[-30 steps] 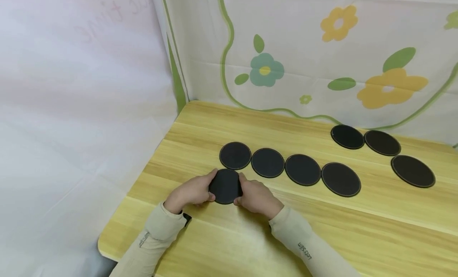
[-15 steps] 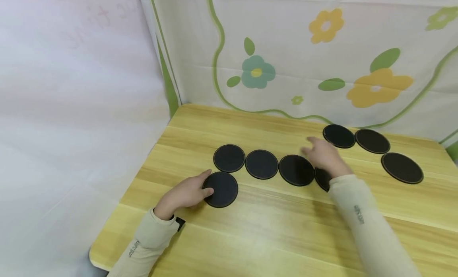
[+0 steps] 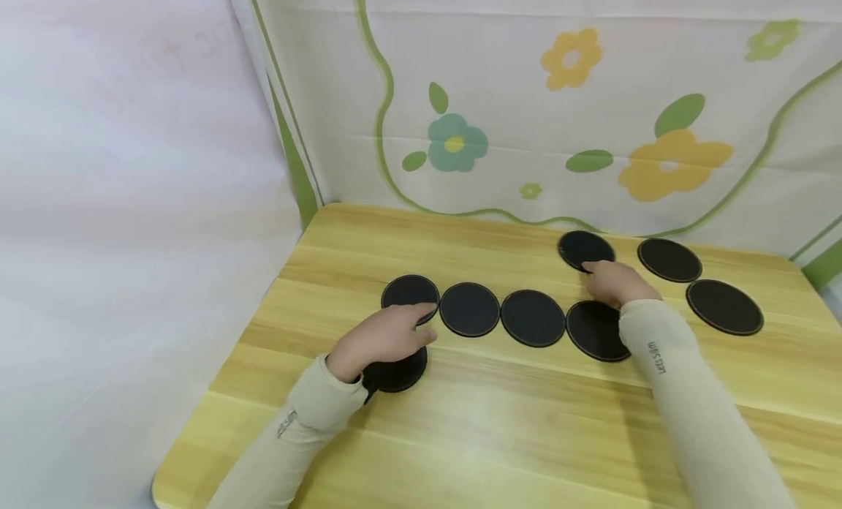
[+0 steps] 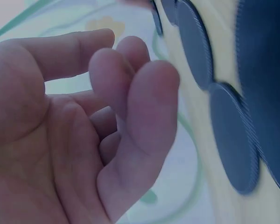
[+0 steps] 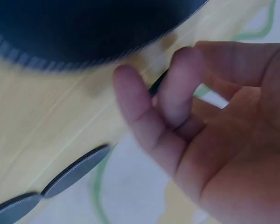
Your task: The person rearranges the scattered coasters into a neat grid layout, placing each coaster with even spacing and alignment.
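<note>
My right hand [image 3: 618, 284] pinches the front edge of a black round coaster [image 3: 582, 247] at the back of the table; in the right wrist view its curled fingers partly hide a dark rim. My left hand [image 3: 387, 335] hovers over the left end of the coaster row, holding nothing, fingers loosely bent in the left wrist view. It partly covers the lower left coaster [image 3: 406, 370] and overlaps the upper left coaster [image 3: 408, 289]. Rightward from there lie a second coaster [image 3: 469, 309], a third [image 3: 533, 318] and another [image 3: 595, 331] under the right wrist.
Two more black coasters, one at the back [image 3: 669, 259] and one nearer [image 3: 725, 306], lie on the right. The wooden table [image 3: 487, 436] meets a white flowered cloth [image 3: 500, 70] behind and a plain white cloth [image 3: 131, 238] on the left.
My right hand left the lower left coaster and reached to the back right; the coaster there has shifted left, away from its neighbour. My left hand let go and lifted rightward.
</note>
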A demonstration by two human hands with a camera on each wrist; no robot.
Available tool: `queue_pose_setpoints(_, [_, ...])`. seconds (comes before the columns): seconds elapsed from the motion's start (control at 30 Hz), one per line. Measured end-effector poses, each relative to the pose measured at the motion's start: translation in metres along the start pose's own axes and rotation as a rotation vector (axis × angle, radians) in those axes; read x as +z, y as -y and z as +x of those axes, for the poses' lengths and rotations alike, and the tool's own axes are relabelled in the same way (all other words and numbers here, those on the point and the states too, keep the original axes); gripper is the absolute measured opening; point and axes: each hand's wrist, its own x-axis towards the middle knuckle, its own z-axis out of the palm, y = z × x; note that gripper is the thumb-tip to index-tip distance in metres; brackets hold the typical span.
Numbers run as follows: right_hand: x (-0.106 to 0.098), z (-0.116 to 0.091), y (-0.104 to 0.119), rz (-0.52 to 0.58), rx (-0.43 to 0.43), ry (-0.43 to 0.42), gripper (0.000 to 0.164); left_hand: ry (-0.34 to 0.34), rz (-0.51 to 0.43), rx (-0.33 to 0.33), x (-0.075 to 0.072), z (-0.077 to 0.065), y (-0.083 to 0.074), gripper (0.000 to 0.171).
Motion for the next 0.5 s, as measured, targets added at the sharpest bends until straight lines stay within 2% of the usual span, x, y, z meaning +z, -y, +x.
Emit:
queue_pose_setpoints(0.13, [0.006,0.015,0.02,0.075,-0.12,-0.003,0.059,0.029,0.024,0.026,-0.004,0.034,-0.022,0.052])
queue_pose_setpoints(0.23, [0.007,0.025,0.029,0.113,-0.13,-0.048,0.052,0.014,0.033,0.021,-0.008,0.068,-0.036,0.051])
queue_pose_setpoints(0.4, [0.006,0.039,0.029,0.097,-0.028,-0.114,0.059,-0.027,-0.064,0.016,-0.013,0.128,-0.048,0.05])
queue_pose_setpoints(0.5, [0.007,0.047,0.03,0.1,0.048,-0.086,0.05,-0.069,-0.117,-0.003,-0.01,0.163,-0.052,0.049])
